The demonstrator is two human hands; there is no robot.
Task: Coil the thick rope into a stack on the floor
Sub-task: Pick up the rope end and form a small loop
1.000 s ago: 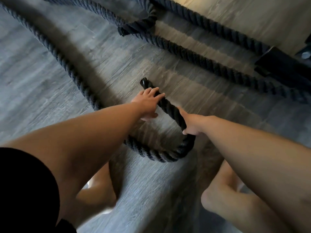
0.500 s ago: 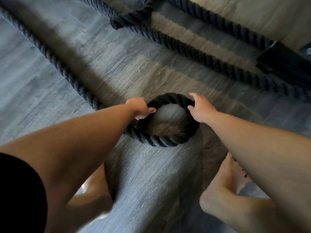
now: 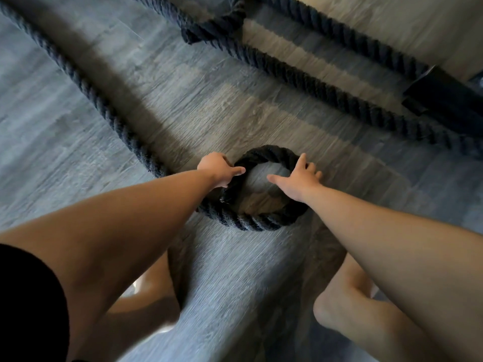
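Observation:
The thick dark rope [image 3: 251, 223] is curled into one small ring on the grey wood floor, in the middle of the head view. My left hand [image 3: 217, 168] is closed on the ring's left side, thumb pointing inward. My right hand [image 3: 300, 178] lies flat on the ring's right side with fingers spread, gripping nothing. From the ring, a long run of the rope [image 3: 104, 111] trails away to the top left corner.
More lengths of rope [image 3: 326, 82] cross the floor at the top right and bunch into a loop [image 3: 217, 27] at the top. A black sleeve [image 3: 444, 100] covers one length at the right edge. My bare knees [image 3: 347, 309] are just below the ring.
The rope end went from an open U-shape to a closed ring. My right hand let go of its grip and spread flat on the ring's right side. My left hand stayed on the rope.

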